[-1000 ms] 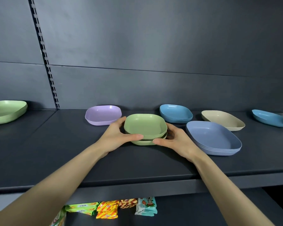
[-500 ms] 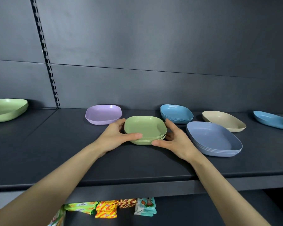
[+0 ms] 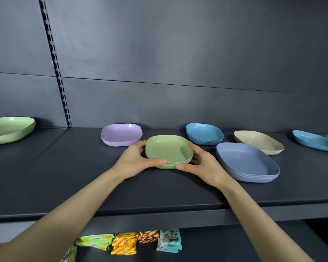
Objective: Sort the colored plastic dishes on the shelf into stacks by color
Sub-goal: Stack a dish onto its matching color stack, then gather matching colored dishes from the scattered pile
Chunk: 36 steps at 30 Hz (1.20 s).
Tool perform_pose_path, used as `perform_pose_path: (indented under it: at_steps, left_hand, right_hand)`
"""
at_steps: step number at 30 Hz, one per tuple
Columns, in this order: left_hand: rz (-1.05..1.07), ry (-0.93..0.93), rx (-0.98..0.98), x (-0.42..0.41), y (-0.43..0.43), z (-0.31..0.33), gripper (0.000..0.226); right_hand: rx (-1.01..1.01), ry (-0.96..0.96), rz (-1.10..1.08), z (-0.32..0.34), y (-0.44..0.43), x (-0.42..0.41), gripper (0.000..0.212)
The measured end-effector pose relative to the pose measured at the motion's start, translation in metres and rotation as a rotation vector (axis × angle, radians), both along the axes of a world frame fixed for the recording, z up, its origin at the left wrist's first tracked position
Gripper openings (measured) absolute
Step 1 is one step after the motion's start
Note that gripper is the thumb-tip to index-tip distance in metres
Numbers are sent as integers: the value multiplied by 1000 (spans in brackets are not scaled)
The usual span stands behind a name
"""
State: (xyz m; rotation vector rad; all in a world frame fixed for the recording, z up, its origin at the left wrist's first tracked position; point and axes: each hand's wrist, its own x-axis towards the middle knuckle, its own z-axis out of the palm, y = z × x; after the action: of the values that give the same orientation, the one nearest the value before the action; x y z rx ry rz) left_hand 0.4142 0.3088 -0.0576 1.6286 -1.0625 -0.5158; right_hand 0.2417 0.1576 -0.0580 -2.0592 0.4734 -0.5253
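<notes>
**A:** What is nearest the camera?

**B:** Snack packets [image 3: 125, 242] on a lower shelf, then two bare forearms reaching forward over the dark shelf [image 3: 64, 186].

**A:** And the hands?

**B:** The left hand [image 3: 134, 159] and right hand [image 3: 203, 165] cup opposite sides of the small green stack [image 3: 169, 152], thumbs on the near edge and fingers curled behind. Both are grasping it as it rests mid-shelf.

**A:** What has just changed?

**B:** A second ago the top green dishes sat askew, with a lower one poking out in front. Now the rims line up as one neat pile. That suggests the small green group is squared off and close to finished.

**A:** What lies beyond?

**B:** Just right, a periwinkle stack [image 3: 248, 163]. Behind, a lilac stack [image 3: 121, 134] on the left and a teal stack [image 3: 204, 133] on the right, then a beige dish [image 3: 257, 141]. Far right, a lone teal dish [image 3: 312, 139] sits well apart from its colour. Far left, large green dishes [image 3: 9, 128] stand apart too.
</notes>
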Motion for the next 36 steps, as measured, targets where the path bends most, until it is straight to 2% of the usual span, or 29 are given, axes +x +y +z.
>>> perform_pose_path:
  at_steps: [9,11,13,15,16,20,27,30,36]
  left_hand:
    - [-20,-14,35,1,2,2,67]
    - [-20,-18,57,2,3,4,58]
    - [-12,-66,89,2,5,8,41]
    - [13,-179,121,2,8,15,27]
    - [40,-269,135,1,10,21,25]
    - [88,-628,190,-9,13,59,44]
    - [-27,-1041,267,-35,-15,125,65]
    - [-28,-1149,232,-56,-35,146,70]
    - [-42,-1243,121,-116,-78,164,74]
  right_hand:
    - [-42,37,-26,3,3,-1,60]
    - [-50,73,-30,7,5,-2,64]
    - [-99,153,-34,13,6,-3,59]
    - [-187,262,-55,23,8,-4,55]
    - [-238,309,-74,30,10,-5,61]
    - [-413,379,-134,59,11,-12,65]
    - [-698,418,-281,127,-5,-50,62]
    - [-750,412,-358,149,-18,-78,63]
    - [-811,392,-460,172,-54,-149,70]
